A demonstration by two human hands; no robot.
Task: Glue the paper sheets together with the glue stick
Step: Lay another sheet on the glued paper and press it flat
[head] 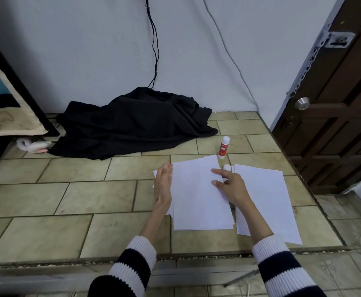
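Note:
A stack of white paper sheets [198,202] lies on the tiled floor in front of me. My left hand [163,185] stands flat on edge against the stack's left side. My right hand [231,185] rests on the stack's right part with fingers spread, holding nothing. A second white sheet [267,200] lies to the right, partly under my right forearm. The red and white glue stick [223,147] stands upright just beyond the stack. Its white cap [226,167] sits on the floor behind my right hand's fingers.
A crumpled black cloth [132,123] lies against the wall beyond the papers. A dark wooden door [336,114] stands at the right. A black-framed piece of furniture [10,116] is at the left. The raised tiled floor ends in a step [175,257] near me.

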